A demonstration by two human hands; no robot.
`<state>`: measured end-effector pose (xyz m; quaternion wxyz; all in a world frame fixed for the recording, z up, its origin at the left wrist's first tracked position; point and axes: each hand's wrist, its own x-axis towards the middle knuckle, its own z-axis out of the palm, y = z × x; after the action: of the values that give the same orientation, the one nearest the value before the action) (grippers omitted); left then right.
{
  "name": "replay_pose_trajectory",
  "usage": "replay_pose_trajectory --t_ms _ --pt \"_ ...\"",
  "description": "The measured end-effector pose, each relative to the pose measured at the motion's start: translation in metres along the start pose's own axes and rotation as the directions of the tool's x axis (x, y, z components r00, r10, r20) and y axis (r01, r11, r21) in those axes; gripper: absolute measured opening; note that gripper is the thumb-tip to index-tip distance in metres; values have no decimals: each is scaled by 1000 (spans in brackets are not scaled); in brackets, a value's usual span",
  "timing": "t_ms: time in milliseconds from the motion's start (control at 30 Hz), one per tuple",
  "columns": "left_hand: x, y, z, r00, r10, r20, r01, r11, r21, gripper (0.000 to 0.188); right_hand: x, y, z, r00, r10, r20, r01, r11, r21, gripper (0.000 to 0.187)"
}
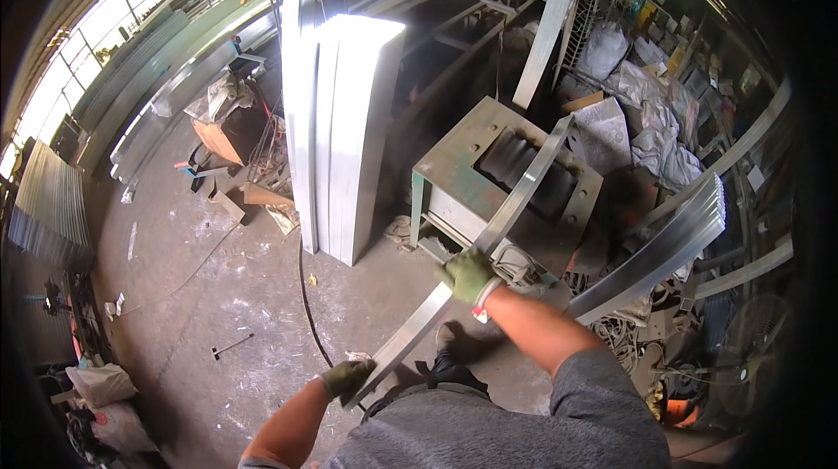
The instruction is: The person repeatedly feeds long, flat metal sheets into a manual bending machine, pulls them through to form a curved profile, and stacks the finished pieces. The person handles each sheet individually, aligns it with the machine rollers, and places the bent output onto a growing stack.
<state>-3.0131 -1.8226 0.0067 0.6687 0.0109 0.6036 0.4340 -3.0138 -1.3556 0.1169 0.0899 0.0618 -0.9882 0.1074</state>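
A long, flat metal bar (415, 322) runs slantwise from beside my waist up to the far right. My left hand (347, 376), in a green work glove, grips it close to its near end. Farther along, my right hand (470, 275), gloved too, is closed around the bar. The far part of the bar lies over a metal machine (449, 159) with a worn, flat top and a dark ribbed part (515, 164) in its opening. My fingers' undersides are partly hidden.
Tall, bright metal profiles (349, 137) stand upright left of the machine. More long metal strips (655, 246) are stacked at my right, near a fan (751, 338). A dark cable (307, 303) and a small metal rod (232, 347) lie on the floor. White sacks (659, 94) pile up at back right.
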Motion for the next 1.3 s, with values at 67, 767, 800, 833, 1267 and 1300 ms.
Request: replay_pose_trajectory --t_ms 67,767,800,833,1267,1300 --pt "0 47 32 941 338 -12 -338 941 4 87 19 37 -24 983 110 146 -105 994 -39 71" --pt "-119 -183 24 930 270 -250 -78 810 582 59 -53 -189 81 959 -71 273 29 988 153 62" --pt "-136 -206 17 936 228 -267 -36 818 573 59 -56 -212 85 908 -130 397 59 981 186 64" --pt "-150 -225 10 941 186 -284 7 825 565 58 -58 -235 88 884 -188 428 78 962 261 64" --pt "-104 -95 23 847 222 -483 221 679 700 51 -14 -143 81 987 -77 143 70 996 51 43" --pt "-83 -69 31 842 280 -462 171 673 720 44 -9 -115 75 997 -49 56 46 997 54 36"
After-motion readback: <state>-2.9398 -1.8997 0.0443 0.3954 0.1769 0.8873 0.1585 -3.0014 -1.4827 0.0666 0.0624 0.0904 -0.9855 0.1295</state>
